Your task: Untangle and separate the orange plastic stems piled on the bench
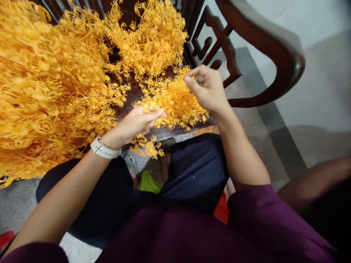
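My left hand [135, 122], with a white watch band [104, 149] on the wrist, is closed on a small bunch of yellow plastic sprigs [149, 107]. My right hand [205, 87] pinches at the top of a small heap of the same yellow pieces [175, 100] lying on the dark wooden seat [131, 95]. A much larger mound of yellow sprigs [46, 80] covers the seat's left side. A further clump [153, 36] sits at the back.
A curved dark wooden armrest [274, 47] rises to the right of my right hand. My knees in dark trousers [197, 168] are below the seat edge. A green sandal [148, 182] shows between them. Grey tiled floor [315, 95] lies to the right.
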Action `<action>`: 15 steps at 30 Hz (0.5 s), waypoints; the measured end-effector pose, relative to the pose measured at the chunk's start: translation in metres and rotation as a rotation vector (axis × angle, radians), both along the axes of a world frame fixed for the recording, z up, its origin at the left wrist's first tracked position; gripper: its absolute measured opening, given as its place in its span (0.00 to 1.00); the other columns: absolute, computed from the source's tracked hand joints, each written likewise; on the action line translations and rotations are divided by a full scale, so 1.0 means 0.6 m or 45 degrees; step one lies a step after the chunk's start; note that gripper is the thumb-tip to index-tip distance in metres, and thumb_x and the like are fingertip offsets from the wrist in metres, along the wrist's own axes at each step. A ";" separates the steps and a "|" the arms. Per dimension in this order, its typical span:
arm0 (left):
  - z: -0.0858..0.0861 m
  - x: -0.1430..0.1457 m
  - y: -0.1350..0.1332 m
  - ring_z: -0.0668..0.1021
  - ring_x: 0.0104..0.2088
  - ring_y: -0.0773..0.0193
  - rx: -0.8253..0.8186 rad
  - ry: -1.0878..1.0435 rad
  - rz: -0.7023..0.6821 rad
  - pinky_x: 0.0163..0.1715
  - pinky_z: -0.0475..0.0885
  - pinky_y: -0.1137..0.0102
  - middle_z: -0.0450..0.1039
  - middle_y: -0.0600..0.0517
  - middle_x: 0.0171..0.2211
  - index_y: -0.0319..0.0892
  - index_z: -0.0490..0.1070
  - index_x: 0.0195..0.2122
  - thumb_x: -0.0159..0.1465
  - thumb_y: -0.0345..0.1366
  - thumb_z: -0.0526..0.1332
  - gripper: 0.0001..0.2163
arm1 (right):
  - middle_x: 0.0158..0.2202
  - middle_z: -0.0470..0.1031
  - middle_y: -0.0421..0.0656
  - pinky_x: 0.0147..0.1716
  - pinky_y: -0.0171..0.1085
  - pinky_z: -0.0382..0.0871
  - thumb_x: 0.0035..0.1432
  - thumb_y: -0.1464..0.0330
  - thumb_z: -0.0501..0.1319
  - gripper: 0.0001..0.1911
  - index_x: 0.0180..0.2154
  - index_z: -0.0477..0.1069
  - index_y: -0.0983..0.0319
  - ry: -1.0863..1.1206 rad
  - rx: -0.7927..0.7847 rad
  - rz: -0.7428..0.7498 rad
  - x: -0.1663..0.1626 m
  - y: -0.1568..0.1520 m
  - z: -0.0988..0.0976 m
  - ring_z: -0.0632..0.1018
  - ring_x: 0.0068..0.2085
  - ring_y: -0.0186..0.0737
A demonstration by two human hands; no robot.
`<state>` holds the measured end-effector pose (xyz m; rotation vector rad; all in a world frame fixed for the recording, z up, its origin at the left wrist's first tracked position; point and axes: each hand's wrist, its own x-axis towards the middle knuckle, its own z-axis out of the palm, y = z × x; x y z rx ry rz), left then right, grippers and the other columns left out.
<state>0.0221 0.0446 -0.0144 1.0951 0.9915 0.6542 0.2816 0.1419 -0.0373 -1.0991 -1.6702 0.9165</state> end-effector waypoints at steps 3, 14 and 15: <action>-0.010 -0.004 -0.006 0.59 0.18 0.72 0.004 0.138 -0.017 0.19 0.58 0.74 0.57 0.59 0.17 0.42 0.71 0.28 0.74 0.44 0.65 0.18 | 0.23 0.68 0.37 0.25 0.35 0.68 0.63 0.43 0.71 0.27 0.33 0.75 0.60 -0.052 0.061 -0.045 0.020 0.031 -0.050 0.68 0.24 0.32; -0.025 -0.003 -0.016 0.62 0.17 0.71 0.120 0.130 0.068 0.19 0.58 0.72 0.61 0.57 0.17 0.45 0.65 0.25 0.70 0.49 0.68 0.21 | 0.33 0.74 0.41 0.20 0.33 0.66 0.58 0.55 0.74 0.15 0.38 0.78 0.59 0.002 -0.108 -0.150 0.029 0.003 -0.043 0.71 0.26 0.31; -0.023 -0.004 -0.017 0.62 0.17 0.71 0.111 0.124 0.078 0.19 0.59 0.72 0.61 0.57 0.17 0.45 0.65 0.26 0.70 0.49 0.69 0.21 | 0.33 0.74 0.41 0.20 0.34 0.66 0.58 0.55 0.73 0.15 0.38 0.77 0.58 0.011 -0.099 -0.157 0.030 0.002 -0.042 0.70 0.26 0.32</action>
